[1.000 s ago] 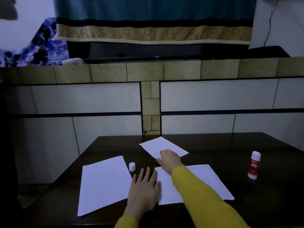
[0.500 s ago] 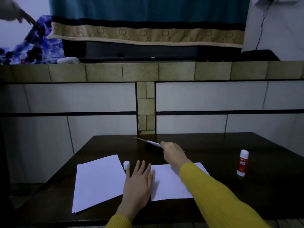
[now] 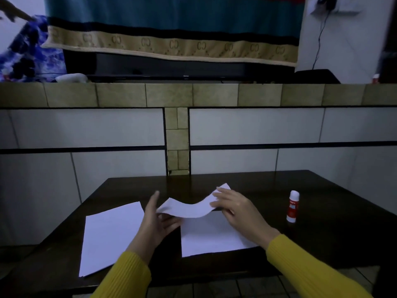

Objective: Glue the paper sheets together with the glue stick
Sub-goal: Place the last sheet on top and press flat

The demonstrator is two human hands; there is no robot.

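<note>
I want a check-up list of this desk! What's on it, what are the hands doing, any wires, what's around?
Surface: dark table, glossy.
Job's things: bent sheet held above the table; middle sheet and left sheet lying flat; glue stick upright at right, apart from the sheets.
Clutter: nothing seen.
Hands: left hand and right hand hold the bent sheet's ends.
Cables: black cable hanging down the far wall.
Surroundings: tiled ledge, teal cloth above.
</note>
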